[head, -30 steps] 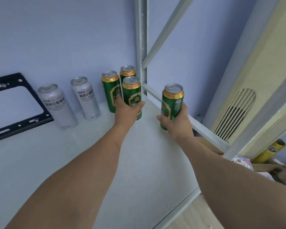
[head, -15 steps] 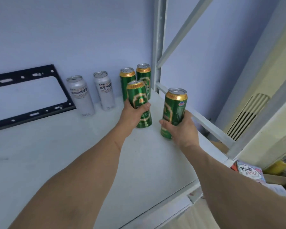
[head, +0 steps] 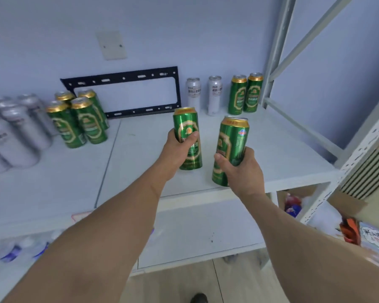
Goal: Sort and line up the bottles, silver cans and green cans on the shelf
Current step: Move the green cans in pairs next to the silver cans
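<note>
Two tall green-and-gold aluminium cans gripped over the white shelf board (head: 271,149), front edge.

Right hand (head: 242,171) wrapped round nearer green can (head: 231,149), left hand (head: 179,149) clenched on farther green can (head: 187,138); probably bound for green cluster (head: 79,121) beside silver cans (head: 13,132); behind, two silver (head: 204,95), two green (head: 246,92) lined at wall.

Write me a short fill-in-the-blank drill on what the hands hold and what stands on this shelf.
1. Each hand holds one ____ can: left hand, right hand.
2. Against the wall, the two silver cans stand to the ____ of the pair of green cans.
3. The black metal frame leans against the ____.

Missing words: green; left; wall
</note>
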